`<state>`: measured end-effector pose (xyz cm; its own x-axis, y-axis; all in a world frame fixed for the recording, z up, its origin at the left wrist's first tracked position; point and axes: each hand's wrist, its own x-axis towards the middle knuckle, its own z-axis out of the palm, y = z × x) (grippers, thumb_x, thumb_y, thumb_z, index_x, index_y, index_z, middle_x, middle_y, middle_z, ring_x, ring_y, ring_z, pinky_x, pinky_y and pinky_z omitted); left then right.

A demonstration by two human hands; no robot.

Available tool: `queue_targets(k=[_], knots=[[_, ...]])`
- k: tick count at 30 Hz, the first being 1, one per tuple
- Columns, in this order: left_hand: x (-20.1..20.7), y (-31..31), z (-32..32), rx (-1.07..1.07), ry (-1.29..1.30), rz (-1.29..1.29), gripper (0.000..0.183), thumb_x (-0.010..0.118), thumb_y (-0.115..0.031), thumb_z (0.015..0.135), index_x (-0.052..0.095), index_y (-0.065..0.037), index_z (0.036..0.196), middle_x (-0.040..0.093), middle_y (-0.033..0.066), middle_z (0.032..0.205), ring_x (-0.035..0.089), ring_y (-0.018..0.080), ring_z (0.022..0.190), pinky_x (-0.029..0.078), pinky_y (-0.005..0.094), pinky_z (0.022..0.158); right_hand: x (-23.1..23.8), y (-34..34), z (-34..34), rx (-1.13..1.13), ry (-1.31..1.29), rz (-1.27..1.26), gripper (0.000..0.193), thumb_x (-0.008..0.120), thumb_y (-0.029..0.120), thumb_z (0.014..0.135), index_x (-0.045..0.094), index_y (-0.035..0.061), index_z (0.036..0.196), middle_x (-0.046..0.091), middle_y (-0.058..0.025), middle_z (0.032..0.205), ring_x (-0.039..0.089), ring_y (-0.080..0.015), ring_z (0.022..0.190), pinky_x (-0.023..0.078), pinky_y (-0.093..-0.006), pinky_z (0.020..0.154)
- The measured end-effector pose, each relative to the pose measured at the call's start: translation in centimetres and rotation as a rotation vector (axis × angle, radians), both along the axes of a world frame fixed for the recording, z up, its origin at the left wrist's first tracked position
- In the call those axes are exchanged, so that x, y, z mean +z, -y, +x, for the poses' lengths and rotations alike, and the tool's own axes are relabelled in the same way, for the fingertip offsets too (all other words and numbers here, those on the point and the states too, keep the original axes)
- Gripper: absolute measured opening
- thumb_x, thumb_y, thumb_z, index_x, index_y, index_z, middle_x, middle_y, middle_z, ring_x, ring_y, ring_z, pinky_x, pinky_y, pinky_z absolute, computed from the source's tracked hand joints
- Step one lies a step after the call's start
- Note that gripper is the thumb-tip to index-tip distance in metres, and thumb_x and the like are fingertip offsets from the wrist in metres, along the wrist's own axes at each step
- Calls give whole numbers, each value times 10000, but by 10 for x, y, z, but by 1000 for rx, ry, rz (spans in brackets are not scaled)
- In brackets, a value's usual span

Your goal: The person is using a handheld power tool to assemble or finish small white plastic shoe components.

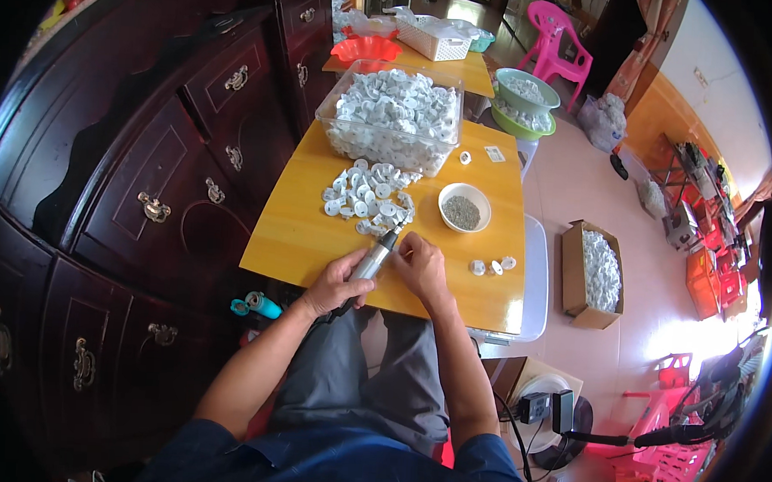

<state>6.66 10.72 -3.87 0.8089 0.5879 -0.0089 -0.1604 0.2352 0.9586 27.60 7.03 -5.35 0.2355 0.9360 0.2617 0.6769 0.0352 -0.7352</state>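
My left hand [339, 284] is wrapped round a silver pen-shaped electric screwdriver [373, 262], its tip pointing away from me toward a loose pile of small white round plastic parts [362, 191]. Beside the tool's front end, my right hand [423, 265] has its fingers curled together; what they hold, if anything, is hidden. A white bowl [484, 213] of tiny grey metal pieces [460, 213] stands just beyond my right hand. Behind the pile is a clear plastic bin [448, 151] heaped with the same white parts.
Three loose white parts [496, 267] lie near the right edge of the yellow table [296, 237]. Dark wooden cabinets [147, 196] line the left side. A cardboard box [574, 271] of white pieces, stacked basins [499, 117] and a pink chair [560, 44] stand to the right.
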Motion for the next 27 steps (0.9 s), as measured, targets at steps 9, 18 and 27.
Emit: queue_targets(k=[9,18,27], knots=[[6,2,1,-108,-76,4,718,682,-185,876,354,7,1486,531,3,862,523,77,633,471,226,567,-13,11,25,-68,-817,31,212,592,68,951,621,31,1157,645,-48,897,629,-89,728,528,-238,640],[4,-1,3,-183,-164,22,757,681,-213,869,335,-5,1509,526,12,896,505,82,644,466,229,580,-11,11,33,-80,-971,54,244,586,46,961,588,-18,1196,656,-67,938,644,-109,788,555,-240,693],[5,-1,4,-189,-170,4,703,654,-162,884,354,-7,1501,541,7,870,522,89,659,472,235,604,-13,12,33,-118,-1057,71,259,622,38,938,619,-42,1184,677,-77,938,666,-123,797,557,-229,707]])
